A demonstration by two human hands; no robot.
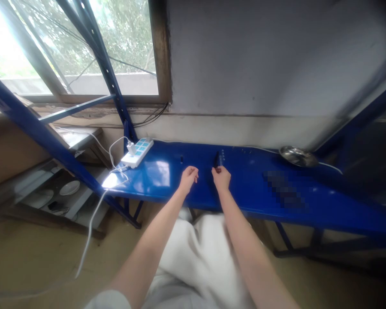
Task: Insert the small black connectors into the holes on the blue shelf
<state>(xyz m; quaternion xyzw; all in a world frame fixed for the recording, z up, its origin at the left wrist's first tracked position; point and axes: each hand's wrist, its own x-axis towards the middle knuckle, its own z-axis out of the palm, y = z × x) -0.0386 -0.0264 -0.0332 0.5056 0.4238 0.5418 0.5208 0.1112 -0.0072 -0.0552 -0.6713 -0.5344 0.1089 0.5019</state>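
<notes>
Over the blue table, my left hand is closed, its fingers curled together, and anything in them is too small to see. To its right, my right hand is closed in a pinch, with what it holds hidden. Just beyond those fingertips is a small dark object; whether they touch it I cannot tell. Beside that lie several small clear pieces. Another small black item rests on the table beyond my left hand.
A white power strip with a plugged-in charger sits at the table's left end, its cable hanging off the edge. A shiny metal bowl and a blurred-out dark object are on the right. Blue rack posts rise at left.
</notes>
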